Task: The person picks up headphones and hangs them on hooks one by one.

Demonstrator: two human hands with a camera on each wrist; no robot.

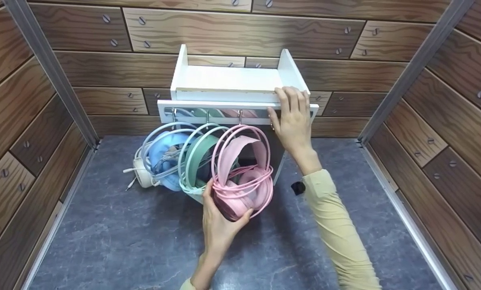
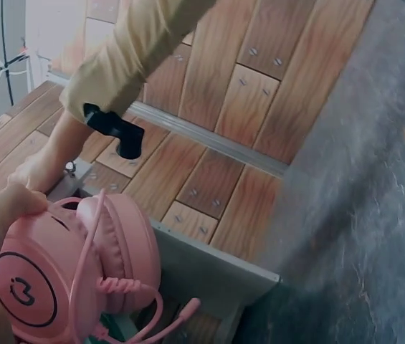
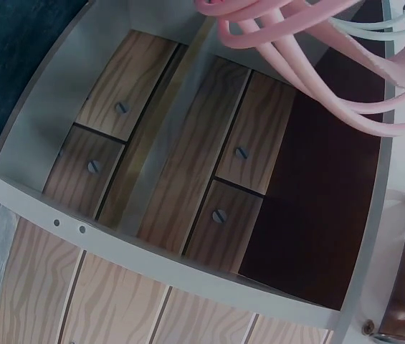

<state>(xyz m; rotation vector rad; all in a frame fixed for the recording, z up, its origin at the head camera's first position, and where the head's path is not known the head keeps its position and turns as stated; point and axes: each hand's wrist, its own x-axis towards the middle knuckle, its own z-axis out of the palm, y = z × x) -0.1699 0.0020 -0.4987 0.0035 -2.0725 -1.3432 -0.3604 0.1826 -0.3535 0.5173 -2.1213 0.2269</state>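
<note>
A pink headset [image 1: 242,151] hangs by its headband below the right hook of a white shelf unit [image 1: 228,78], its cable looped round it. My left hand [image 1: 220,229] grips its ear cups from below, thumb to the right, fingers to the left. In the left wrist view the headset's ear cup [image 2: 26,287] and thin microphone [image 2: 188,309] show. My right hand [image 1: 295,125] holds the right end of the unit's front rail [image 1: 224,105], fingers over the top and thumb in front. Green [image 1: 202,159] and blue headsets [image 1: 168,151] hang to the left.
White headphones [image 1: 144,173] with a loose plug sit at the far left, behind the blue ones. A reflective strip [image 1: 224,114] backs the hooks. Wood-patterned panels [image 1: 240,30] enclose the grey surface [image 1: 115,241] at the back and sides.
</note>
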